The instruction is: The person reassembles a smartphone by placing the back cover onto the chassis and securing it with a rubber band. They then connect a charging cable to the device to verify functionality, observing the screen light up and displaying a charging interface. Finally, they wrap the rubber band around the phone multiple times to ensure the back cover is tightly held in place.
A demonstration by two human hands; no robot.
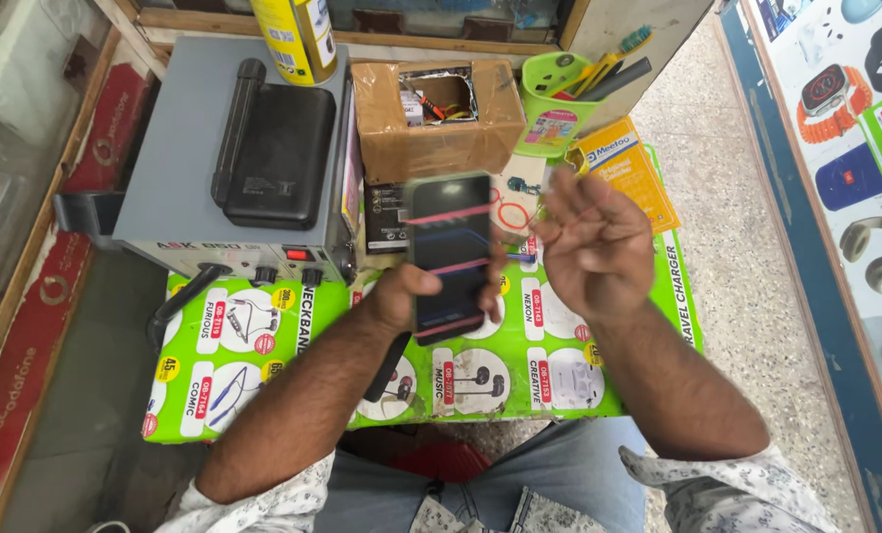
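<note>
Over a green printed mat point(263, 395) beside speckled floor point(747, 286), left hand point(402, 296) gripping phone point(449, 252), right hand point(599, 247) spread wide.

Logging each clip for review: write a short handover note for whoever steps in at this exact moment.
Left hand: grip closed around a dark smartphone, held upright above the green printed mat; red rubber bands cross its screen.
Right hand: empty, fingers loosely open, beside the phone, not touching it.
Nearby: grey machine at the rear left, cardboard box, green holder with tools.
Done: phone banded.
Left: cannot tell from this view.
</note>
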